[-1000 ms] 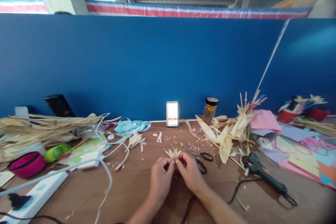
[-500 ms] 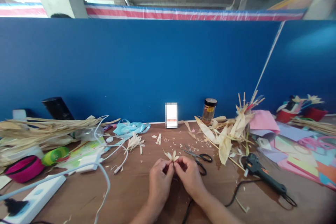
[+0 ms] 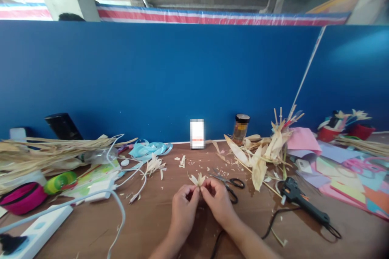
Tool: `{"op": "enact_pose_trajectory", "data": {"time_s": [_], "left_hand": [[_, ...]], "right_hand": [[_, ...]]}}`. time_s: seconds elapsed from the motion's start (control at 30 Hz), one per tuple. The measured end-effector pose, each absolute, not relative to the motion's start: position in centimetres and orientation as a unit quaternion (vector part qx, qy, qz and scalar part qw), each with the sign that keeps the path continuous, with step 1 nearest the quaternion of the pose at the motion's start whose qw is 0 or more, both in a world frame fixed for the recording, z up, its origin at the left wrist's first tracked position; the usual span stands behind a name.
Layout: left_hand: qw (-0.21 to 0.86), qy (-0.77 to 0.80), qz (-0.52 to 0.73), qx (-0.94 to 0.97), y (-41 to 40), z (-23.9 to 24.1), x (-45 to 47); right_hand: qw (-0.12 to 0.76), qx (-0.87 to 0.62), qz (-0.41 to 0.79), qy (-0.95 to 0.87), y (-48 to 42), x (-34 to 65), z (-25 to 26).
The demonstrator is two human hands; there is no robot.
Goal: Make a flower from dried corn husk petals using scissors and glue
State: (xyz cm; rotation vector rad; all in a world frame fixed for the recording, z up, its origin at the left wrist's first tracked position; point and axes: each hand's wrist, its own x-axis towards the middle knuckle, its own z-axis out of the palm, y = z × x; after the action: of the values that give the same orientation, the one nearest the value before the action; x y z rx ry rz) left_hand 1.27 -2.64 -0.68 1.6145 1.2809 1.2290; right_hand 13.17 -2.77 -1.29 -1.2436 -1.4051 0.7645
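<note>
A small pale flower of dried husk petals (image 3: 197, 179) stands upright between my two hands, pinched at its base. My left hand (image 3: 184, 207) closes thumb and forefinger on it from the left. From the other side, my right hand (image 3: 217, 200) pinches the same base, fingertips touching those of the left. The flower's lower end is hidden by the fingers. Black-handled scissors (image 3: 233, 187) lie on the table just past my right hand, partly covered by it. Husk scraps (image 3: 182, 161) are scattered beyond the flower.
To the right lie a glue gun (image 3: 304, 200) with a black cord, a husk bundle (image 3: 264, 162) and coloured paper (image 3: 349, 192). A lidded jar (image 3: 241, 129) stands by the blue partition (image 3: 194, 73). On the left are a power strip (image 3: 45, 230), white cables, blue ribbon (image 3: 148, 148) and husk strips (image 3: 45, 153).
Both hands keep their pinch on the husk flower, which has turned slightly so its petals look more bunched. The whole view has shifted a little.
</note>
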Motion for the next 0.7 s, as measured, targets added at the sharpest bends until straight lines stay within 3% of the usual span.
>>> {"op": "enact_pose_trajectory", "data": {"time_s": [0.23,0.7], "left_hand": [[0.419,0.486,0.475,0.602,-2.26,-1.18,1.18],[0.383,0.472,0.461,0.646,-2.41,-0.63,1.11]], "right_hand": [[0.551,-0.476,0.412,-0.548,-2.7,13.03,-1.54],[0.549,-0.46,0.454,-0.53,-2.59,13.22,-1.48]]}}
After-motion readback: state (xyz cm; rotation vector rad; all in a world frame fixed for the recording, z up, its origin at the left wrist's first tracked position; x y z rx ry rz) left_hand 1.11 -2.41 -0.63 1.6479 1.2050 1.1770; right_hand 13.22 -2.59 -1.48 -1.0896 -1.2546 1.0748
